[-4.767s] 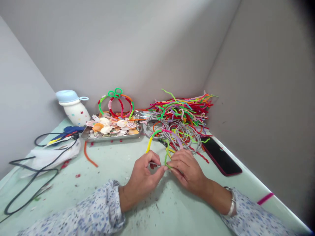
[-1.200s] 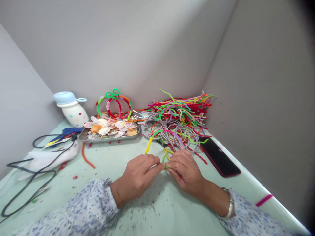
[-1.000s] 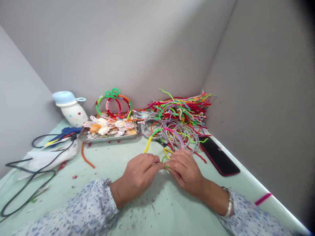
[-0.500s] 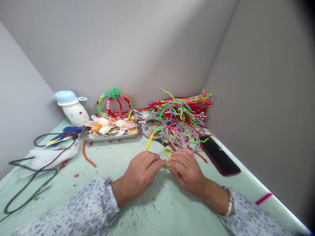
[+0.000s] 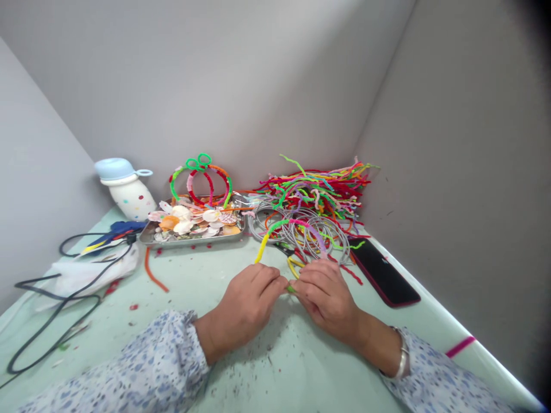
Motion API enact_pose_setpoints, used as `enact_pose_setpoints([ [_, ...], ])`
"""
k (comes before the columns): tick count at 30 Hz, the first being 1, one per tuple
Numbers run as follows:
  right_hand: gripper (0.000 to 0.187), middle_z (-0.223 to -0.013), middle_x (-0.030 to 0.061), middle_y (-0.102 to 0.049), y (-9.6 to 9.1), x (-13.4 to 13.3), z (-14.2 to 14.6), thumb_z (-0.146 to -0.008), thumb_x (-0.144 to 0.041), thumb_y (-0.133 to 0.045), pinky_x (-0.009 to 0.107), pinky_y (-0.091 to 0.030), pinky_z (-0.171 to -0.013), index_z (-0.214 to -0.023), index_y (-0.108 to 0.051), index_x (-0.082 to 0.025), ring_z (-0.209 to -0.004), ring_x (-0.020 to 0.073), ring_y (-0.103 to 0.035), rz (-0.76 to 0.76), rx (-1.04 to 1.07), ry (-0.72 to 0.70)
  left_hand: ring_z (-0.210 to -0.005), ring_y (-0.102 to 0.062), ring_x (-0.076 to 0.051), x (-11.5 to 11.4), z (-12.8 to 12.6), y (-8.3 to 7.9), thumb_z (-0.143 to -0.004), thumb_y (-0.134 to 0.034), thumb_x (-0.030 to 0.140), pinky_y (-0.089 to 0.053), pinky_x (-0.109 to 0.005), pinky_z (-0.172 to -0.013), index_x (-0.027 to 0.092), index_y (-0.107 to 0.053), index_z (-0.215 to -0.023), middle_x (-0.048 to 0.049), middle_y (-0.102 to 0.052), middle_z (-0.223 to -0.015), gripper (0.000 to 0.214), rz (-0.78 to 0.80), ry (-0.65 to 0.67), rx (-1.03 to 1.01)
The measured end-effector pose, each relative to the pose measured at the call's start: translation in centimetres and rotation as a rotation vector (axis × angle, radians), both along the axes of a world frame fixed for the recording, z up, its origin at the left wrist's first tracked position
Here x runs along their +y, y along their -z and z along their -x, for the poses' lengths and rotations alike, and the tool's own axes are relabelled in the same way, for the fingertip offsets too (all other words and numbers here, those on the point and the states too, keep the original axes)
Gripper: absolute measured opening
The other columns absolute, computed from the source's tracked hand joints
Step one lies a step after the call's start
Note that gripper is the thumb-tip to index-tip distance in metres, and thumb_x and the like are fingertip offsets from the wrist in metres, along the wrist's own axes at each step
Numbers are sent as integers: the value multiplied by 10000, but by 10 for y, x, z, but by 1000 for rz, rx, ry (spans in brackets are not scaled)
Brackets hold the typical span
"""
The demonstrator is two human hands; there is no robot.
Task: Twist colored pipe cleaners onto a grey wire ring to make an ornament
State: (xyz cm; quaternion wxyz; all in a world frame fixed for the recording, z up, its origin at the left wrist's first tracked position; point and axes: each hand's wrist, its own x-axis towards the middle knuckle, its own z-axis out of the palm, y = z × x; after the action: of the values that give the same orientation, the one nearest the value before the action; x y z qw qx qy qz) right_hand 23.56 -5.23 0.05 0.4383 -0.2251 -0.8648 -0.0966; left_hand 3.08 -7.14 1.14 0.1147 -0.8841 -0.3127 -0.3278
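A fuzzy pipe-cleaner hoop (image 5: 282, 225) in yellow, green, pink and lilac arches up between my two hands. My left hand (image 5: 249, 295) is closed on its yellow side, my right hand (image 5: 329, 295) on its lilac-pink side. The fingertips of both hands almost meet at a short bit of green pipe cleaner (image 5: 290, 289); most of that piece is hidden by the fingers. Just beyond the hands lie yellow-handled pliers (image 5: 294, 265), partly covered, and coils of grey wire (image 5: 318, 232).
Behind the coils is a heap of coloured pipe cleaners (image 5: 322, 186). A metal tray (image 5: 193, 243) holds shells, with finished fuzzy hoops (image 5: 200, 182) standing over it. A bottle (image 5: 133, 198), black cable (image 5: 47, 332) and plastic bag (image 5: 86, 275) are left; a phone (image 5: 385, 272) lies right.
Both hands stay in nearly the same place, with only a slight shift of the fingertips around the green piece. The hoop keeps its shape.
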Motion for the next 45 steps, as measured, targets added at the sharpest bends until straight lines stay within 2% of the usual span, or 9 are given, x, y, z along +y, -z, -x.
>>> enact_pose_setpoints([
  [8, 138, -815, 29, -660, -2, 1, -2, -861, -113, -567, 404, -480, -823, -950, -611, -208, -860, 190, -604, -10, 49, -15, -782, -555, -157, 0, 0, -1, -944, -479, 192, -460, -258, -659, 174, -604, -1032, -47, -619, -882, 155, 30, -1, -66],
  [17, 176, -824, 24, -665, -4, -1, -1, -862, -107, -578, 412, -490, -827, -993, -607, -220, -874, 193, -616, -23, 71, -31, -772, -561, -175, -2, -2, -5, -936, -488, 190, -460, -280, -667, 159, -596, -967, -59, -626, -863, 117, 8, -6, -33],
  [22, 164, -825, 39, -661, -3, 0, -3, -850, -97, -590, 422, -482, -834, -985, -604, -191, -883, 197, -601, -14, 84, -38, -750, -559, -160, -1, -3, -7, -936, -494, 189, -456, -261, -640, 166, -598, -958, -51, -627, -851, 108, 6, 0, -63],
  [28, 137, -847, 45, -652, -1, 2, -4, -859, -140, -578, 437, -476, -838, -977, -601, -205, -866, 201, -593, 37, 100, -31, -747, -565, -151, 0, -6, -12, -936, -499, 201, -457, -251, -632, 182, -602, -966, -34, -619, -832, 108, 57, -20, -78],
  [34, 146, -852, 50, -649, -10, -1, -4, -836, -172, -569, 450, -455, -865, -973, -615, -193, -872, 213, -597, 132, 75, -66, -718, -559, -158, -3, -8, -13, -934, -502, 196, -453, -259, -617, 176, -582, -938, -28, -622, -813, 83, 53, -24, -93],
  [41, 152, -839, 54, -667, -11, -1, -2, -826, -109, -584, 422, -449, -864, -959, -630, -166, -837, 193, -604, 99, 86, -44, -763, -581, -160, -3, -8, -15, -930, -510, 195, -477, -260, -659, 174, -583, -958, -37, -621, -844, 81, 162, -18, -135],
  [45, 133, -854, 60, -659, -9, 0, -2, -843, -111, -562, 422, -445, -864, -946, -628, -165, -850, 197, -598, 99, 89, -19, -796, -568, -167, -4, -7, -18, -936, -454, 153, -477, -269, -669, 180, -566, -1027, -42, -600, -881, 147, 263, -11, -101],
])
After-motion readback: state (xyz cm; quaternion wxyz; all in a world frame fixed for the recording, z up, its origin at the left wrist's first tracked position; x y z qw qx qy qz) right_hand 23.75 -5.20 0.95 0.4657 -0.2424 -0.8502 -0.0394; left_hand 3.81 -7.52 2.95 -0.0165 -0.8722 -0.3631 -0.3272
